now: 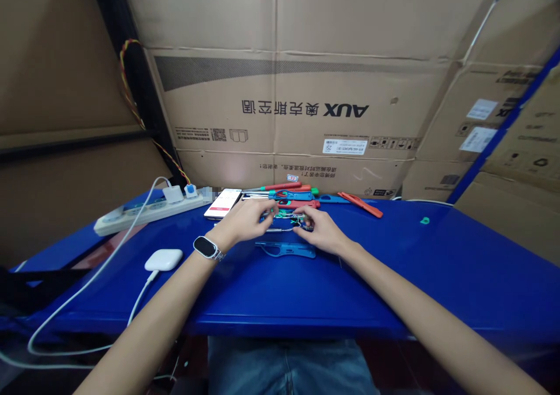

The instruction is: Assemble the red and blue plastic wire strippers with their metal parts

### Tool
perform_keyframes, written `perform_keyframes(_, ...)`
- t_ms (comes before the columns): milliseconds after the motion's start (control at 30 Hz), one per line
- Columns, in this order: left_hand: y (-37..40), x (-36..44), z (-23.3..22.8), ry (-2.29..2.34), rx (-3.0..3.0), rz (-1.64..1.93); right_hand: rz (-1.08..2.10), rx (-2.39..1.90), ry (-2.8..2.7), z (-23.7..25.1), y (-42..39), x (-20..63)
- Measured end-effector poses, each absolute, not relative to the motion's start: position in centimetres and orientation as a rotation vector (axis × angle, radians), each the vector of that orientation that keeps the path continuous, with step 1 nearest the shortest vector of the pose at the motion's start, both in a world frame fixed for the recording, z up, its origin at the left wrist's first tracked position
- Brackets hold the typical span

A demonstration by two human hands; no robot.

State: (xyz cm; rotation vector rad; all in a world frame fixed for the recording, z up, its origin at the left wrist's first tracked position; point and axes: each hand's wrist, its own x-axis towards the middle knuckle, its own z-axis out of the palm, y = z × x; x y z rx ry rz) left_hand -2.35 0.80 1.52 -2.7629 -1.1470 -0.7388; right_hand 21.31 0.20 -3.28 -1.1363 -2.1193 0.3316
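My left hand (247, 219) is over the table's middle, fingers bent and thumb apart from the forefinger, beside small green parts (286, 213). My right hand (322, 229) has thumb and fingers curled around a small dark-and-white part (298, 220) whose kind is too small to make out. Below the hands lies a blue plastic casing half (291, 250) with a trigger loop, shaped like a long lighter's shell. A thin metal rod (280, 230) sits just above it. Behind the hands are a red casing (301, 204) and another blue casing (293, 195).
Left of the tools are a lit phone (223, 202), a white power strip (151, 211) and a white earbud case (163, 259) on a cable. Orange-red casings (361, 205) lie to the right, a green scrap (424, 220) farther over. A cardboard wall (280, 80) backs the blue table (415, 278).
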Motion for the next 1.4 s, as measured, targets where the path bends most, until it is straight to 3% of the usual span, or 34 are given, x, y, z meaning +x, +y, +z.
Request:
perform_keyframes(200,0.3,-3.2,1.5,-1.226,-2.824,-0.712,0.41,-1.048,-2.145,-3.0,-0.1,20.9)
perform_keyframes(400,0.3,-4.0,0.6,-1.351,-2.904,-0.621,0.691,-1.065,-2.203,-2.1,-1.3,20.3)
perform_keyframes(600,-1.7,-3.5,-0.2,-0.857,-2.722,-0.823,0.696,-1.15,-2.278,-2.1,-2.1,19.7)
perform_keyframes(700,-3.2,-2.7,-1.4,-0.596,-2.714,-0.665,0.663,-1.172,-2.268,-2.1,-1.9,19.5)
perform_keyframes(1100,-3.6,-1.6,-3.2,-0.762,-2.619,-0.566,0.825,-1.148,-2.237,-2.4,-1.5,19.2)
perform_keyframes(1400,-3.1,-2.3,-3.5,-0.739,-2.903,-0.628,0.437,-1.176,-2.327,-3.1,-2.3,20.3)
